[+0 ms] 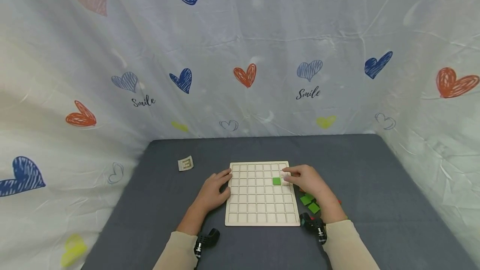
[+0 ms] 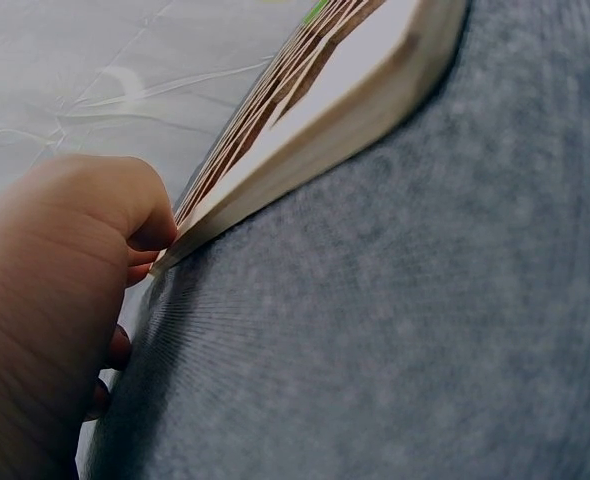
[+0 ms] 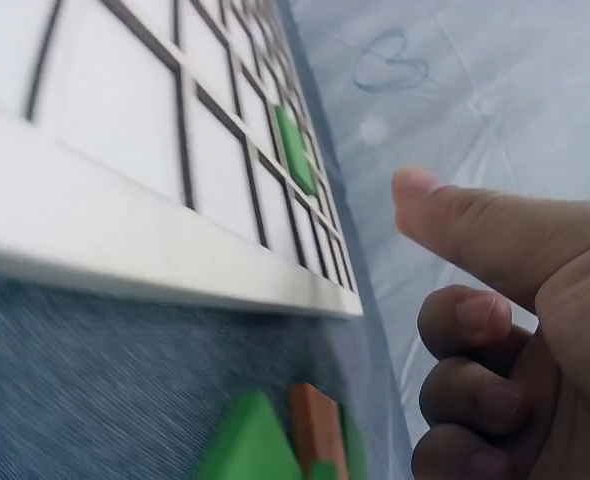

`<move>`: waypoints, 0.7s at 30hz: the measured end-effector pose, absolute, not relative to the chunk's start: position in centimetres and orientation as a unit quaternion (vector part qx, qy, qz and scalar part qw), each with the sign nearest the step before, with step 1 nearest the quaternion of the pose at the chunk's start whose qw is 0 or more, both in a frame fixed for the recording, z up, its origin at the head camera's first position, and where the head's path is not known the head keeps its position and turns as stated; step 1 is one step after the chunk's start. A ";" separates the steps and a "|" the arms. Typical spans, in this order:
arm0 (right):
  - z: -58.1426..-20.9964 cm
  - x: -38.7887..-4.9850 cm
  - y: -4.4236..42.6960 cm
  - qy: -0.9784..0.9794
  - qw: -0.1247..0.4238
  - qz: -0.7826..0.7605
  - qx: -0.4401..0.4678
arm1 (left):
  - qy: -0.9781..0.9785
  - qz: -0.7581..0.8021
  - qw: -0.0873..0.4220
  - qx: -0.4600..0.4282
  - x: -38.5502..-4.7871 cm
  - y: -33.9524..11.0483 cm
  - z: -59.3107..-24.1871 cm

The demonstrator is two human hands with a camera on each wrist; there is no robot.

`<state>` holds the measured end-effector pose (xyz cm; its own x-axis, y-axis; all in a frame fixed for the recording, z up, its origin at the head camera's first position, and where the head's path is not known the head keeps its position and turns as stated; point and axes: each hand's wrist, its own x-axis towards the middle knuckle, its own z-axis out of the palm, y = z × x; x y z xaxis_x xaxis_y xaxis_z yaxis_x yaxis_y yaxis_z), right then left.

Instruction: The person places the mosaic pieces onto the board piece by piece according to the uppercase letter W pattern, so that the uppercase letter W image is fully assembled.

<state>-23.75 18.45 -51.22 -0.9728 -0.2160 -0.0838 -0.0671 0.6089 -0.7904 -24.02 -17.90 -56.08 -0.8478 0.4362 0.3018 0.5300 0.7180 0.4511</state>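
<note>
A pale grid board (image 1: 262, 225) lies flat, with raised lines marking square cells. One green square tile (image 1: 276, 181) sits in a cell at its upper right; the right wrist view also shows this green tile (image 3: 295, 150). My left hand (image 1: 213, 191) rests against the board's left edge, fingertips and thumb touching it. Over the board's upper right edge is my right hand (image 1: 306, 179), close to the green tile. In the right wrist view its thumb and finger are apart, the other fingers loosely curled, and nothing shows between them.
Loose green tiles (image 1: 313, 207) lie right of the board, partly hidden under my right forearm, with an orange-brown piece (image 3: 318, 430) among them. A small printed paper (image 1: 185, 163) lies at the back left of the dark grey table (image 1: 168, 195). A heart-patterned curtain (image 1: 210, 107) surrounds it.
</note>
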 end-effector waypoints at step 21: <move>-50.9 -23.3 25.6 0.896 0.057 -0.439 -0.031 | -0.926 -0.255 0.098 -0.261 -24.1 -17.7 -56.2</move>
<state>-23.30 25.57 -50.86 -0.9916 -0.1058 -0.0747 -0.0059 0.6134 -0.7898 -24.13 -17.75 -56.22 -0.8447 0.4331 0.3147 0.5331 0.7334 0.4218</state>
